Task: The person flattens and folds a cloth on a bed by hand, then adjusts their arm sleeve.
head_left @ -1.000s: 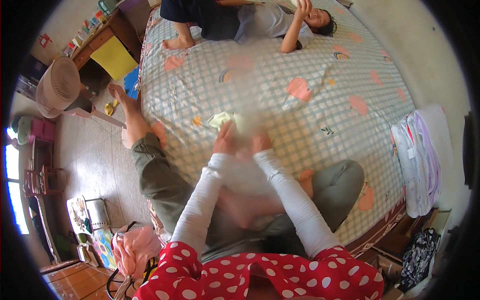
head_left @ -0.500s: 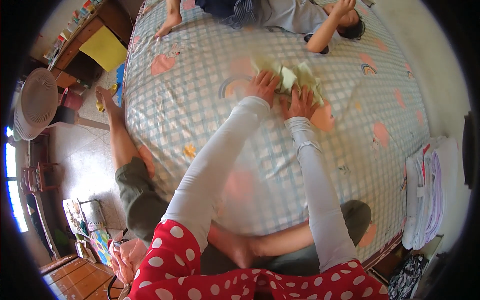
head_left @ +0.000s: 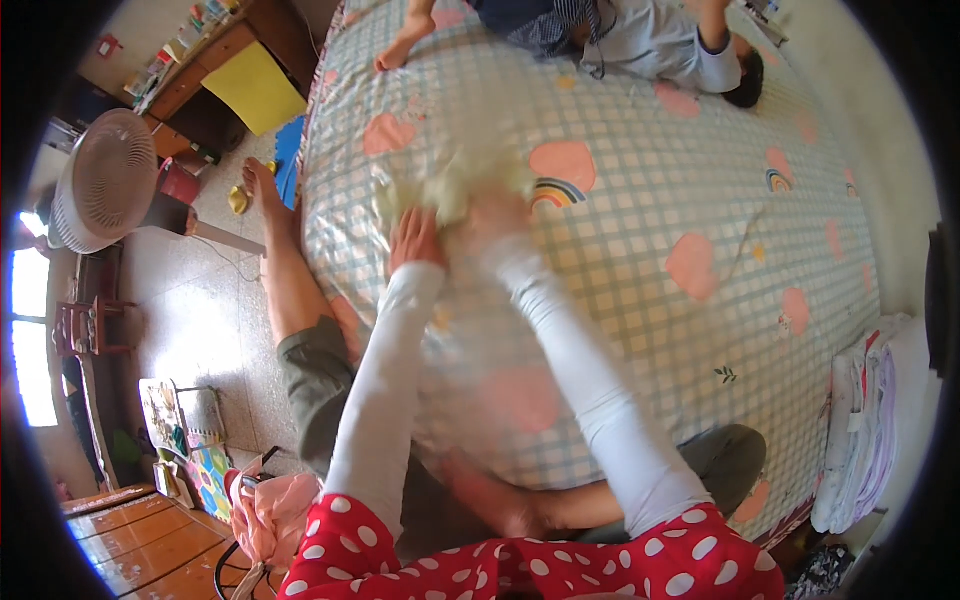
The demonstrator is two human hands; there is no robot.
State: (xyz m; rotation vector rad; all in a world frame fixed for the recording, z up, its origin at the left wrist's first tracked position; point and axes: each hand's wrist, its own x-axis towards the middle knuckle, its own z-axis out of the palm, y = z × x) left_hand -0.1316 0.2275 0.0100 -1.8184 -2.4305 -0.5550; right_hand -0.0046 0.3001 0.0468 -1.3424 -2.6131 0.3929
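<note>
A crumpled pale green cloth [head_left: 455, 185], smeared by motion, lies on the checked bedsheet [head_left: 620, 330]. My left hand [head_left: 416, 240] is at the cloth's near left edge, its fingers closed down over it and pressing it to the sheet. Just right of it, my right hand [head_left: 498, 215] meets the cloth's near right part. Motion blur hides how its fingers are bent. White sleeves cover both forearms.
Across the bed's far side lies another person [head_left: 640, 45], one bare foot toward the left. A fan [head_left: 105, 180] stands left of the bed, beyond my outstretched leg [head_left: 290, 250]. Folded bedding [head_left: 865, 430] is stacked at the right edge by the wall.
Both hands have slid left across the sheet with the cloth, and a printed rainbow now shows to their right. The view has shifted, so the fan and the lying person appear further right.
</note>
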